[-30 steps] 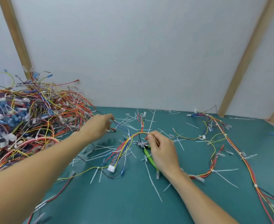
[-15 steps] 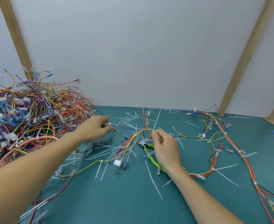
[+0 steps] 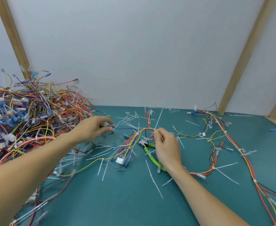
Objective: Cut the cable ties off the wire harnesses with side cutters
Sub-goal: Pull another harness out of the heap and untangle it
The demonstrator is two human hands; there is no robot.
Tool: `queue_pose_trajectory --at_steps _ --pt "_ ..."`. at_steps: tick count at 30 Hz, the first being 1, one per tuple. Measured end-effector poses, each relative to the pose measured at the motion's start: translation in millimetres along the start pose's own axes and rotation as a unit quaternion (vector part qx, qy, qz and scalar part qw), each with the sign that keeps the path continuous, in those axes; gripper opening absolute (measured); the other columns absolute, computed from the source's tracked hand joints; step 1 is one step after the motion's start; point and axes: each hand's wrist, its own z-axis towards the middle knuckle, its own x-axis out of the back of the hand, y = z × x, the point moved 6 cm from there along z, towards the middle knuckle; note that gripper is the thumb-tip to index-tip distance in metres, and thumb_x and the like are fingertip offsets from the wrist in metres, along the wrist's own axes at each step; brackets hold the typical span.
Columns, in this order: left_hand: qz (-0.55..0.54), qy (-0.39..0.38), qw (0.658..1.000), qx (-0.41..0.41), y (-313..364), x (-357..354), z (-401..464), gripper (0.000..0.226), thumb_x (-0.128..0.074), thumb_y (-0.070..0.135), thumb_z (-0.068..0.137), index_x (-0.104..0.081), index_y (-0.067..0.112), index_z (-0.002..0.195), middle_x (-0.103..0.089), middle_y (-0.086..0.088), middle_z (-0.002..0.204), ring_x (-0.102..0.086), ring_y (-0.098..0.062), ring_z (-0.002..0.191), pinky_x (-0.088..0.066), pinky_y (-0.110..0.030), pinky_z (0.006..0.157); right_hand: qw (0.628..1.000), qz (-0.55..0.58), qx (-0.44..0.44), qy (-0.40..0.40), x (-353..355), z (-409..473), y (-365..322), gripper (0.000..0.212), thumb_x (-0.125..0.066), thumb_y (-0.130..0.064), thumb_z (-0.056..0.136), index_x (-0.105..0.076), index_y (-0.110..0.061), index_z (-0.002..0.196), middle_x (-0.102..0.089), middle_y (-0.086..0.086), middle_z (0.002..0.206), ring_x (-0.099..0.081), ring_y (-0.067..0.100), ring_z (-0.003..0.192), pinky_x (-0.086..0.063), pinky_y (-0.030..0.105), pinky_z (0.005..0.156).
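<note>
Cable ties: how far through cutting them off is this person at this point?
Done: many cut white ties litter the green mat. In hand: both hands pinch one harness, left hand at a blue lead's end, right hand at its arched bundle, which still carries ties; the side cutters lie on the mat under the right hand. Left: the big tangled pile at left.

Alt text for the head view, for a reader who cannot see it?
Two bare hands stretch a multicoloured wire harness over a teal table: the left hand pinches one end, the right hand pinches the bundle. Green-handled side cutters lie under the right hand amid cut cable ties; a harness pile sits left.
</note>
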Motion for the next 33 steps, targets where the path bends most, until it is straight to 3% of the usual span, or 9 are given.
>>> queue_pose_trajectory --at_steps 4,6,10,13,16,18,24,28,33 --pt "-0.126 -0.008 0.992 0.006 2 -3 0 0.014 -0.068 0.041 0.093 -0.076 0.029 0.096 -0.063 0.006 0.068 -0.044 -0.004 0.053 -0.036 -0.025 0.055 0.999 -0.033 0.002 -0.002 3 -5 -6 0.023 -0.049 -0.031 0.105 -0.068 -0.027 0.092 -0.059 -0.015 0.069 -0.055 0.011 0.068 -0.036 0.033 0.056" --pt "-0.136 -0.007 0.991 0.010 4 -5 0 0.016 -0.068 0.039 0.094 -0.078 0.027 0.090 -0.059 0.010 0.062 -0.044 -0.003 0.051 -0.034 -0.022 0.054 0.994 -0.110 0.021 0.005 13 -8 -21 0.026 -0.049 -0.023 0.102 -0.066 -0.033 0.119 -0.062 -0.011 0.104 -0.060 0.022 0.095 -0.043 0.036 0.067" --pt "-0.036 0.009 0.999 0.028 5 -2 -1 0.021 -0.061 0.045 0.097 -0.076 0.035 0.087 -0.056 0.017 0.054 -0.045 -0.002 0.051 -0.033 -0.028 0.055 0.959 -0.109 0.182 0.185 59 -9 -86 0.052 -0.054 -0.008 0.085 -0.061 -0.021 0.136 -0.055 0.000 0.134 -0.047 0.025 0.132 -0.042 0.042 0.105" --pt "-0.026 0.011 0.999 0.028 6 -1 0 0.024 -0.058 0.045 0.099 -0.075 0.034 0.087 -0.051 0.014 0.049 -0.044 -0.003 0.050 -0.031 -0.029 0.054 0.958 -0.050 0.270 0.086 34 0 -133 0.034 -0.053 -0.013 0.091 -0.072 -0.020 0.118 -0.069 -0.005 0.120 -0.057 0.018 0.119 -0.042 0.038 0.107" --pt "-0.057 0.003 0.998 0.014 7 0 -1 0.025 -0.057 0.040 0.101 -0.073 0.031 0.084 -0.048 0.021 0.045 -0.043 0.001 0.044 -0.026 -0.029 0.050 0.953 -0.143 0.205 -0.173 -39 11 -145 0.024 -0.057 -0.028 0.101 -0.073 -0.025 0.118 -0.075 -0.006 0.119 -0.060 0.022 0.118 -0.039 0.035 0.106" --pt "-0.082 -0.002 0.997 0.000 7 1 -5 0.026 -0.057 0.034 0.102 -0.068 0.032 0.079 -0.049 0.022 0.047 -0.042 0.000 0.045 -0.026 -0.029 0.050 0.931 -0.198 0.149 -0.267 -71 20 -136 0.022 -0.063 -0.037 0.099 -0.073 -0.029 0.116 -0.075 0.002 0.119 -0.061 0.024 0.120 -0.045 0.036 0.101" --pt "-0.145 0.006 0.989 0.008 2 4 -13 0.025 -0.055 0.026 0.103 -0.074 0.020 0.088 -0.048 0.013 0.052 -0.040 -0.002 0.051 -0.030 -0.019 0.053 0.930 -0.212 0.129 -0.273 -89 40 -122 0.008 -0.075 -0.029 0.089 -0.080 -0.027 0.095 -0.076 -0.005 0.089 -0.069 0.017 0.095 -0.050 0.026 0.073" --pt "-0.178 -0.011 0.984 -0.010 5 9 -16 0.028 -0.055 0.027 0.103 -0.077 0.013 0.092 -0.047 0.017 0.048 -0.038 -0.002 0.046 -0.028 -0.013 0.049 0.958 -0.138 0.103 -0.228 -91 40 -116 0.009 -0.069 -0.029 0.093 -0.073 -0.029 0.086 -0.076 -0.010 0.085 -0.074 0.012 0.079 -0.054 0.030 0.077" --pt "-0.155 -0.038 0.987 -0.024 3 6 -18 0.024 -0.062 0.033 0.099 -0.077 0.015 0.095 -0.061 -0.001 0.077 -0.051 -0.010 0.068 -0.041 -0.028 0.066 0.968 -0.062 0.035 -0.241 -96 39 -108 0.010 -0.068 -0.025 0.090 -0.073 -0.025 0.082 -0.077 -0.012 0.073 -0.073 0.001 0.061 -0.055 0.026 0.079"
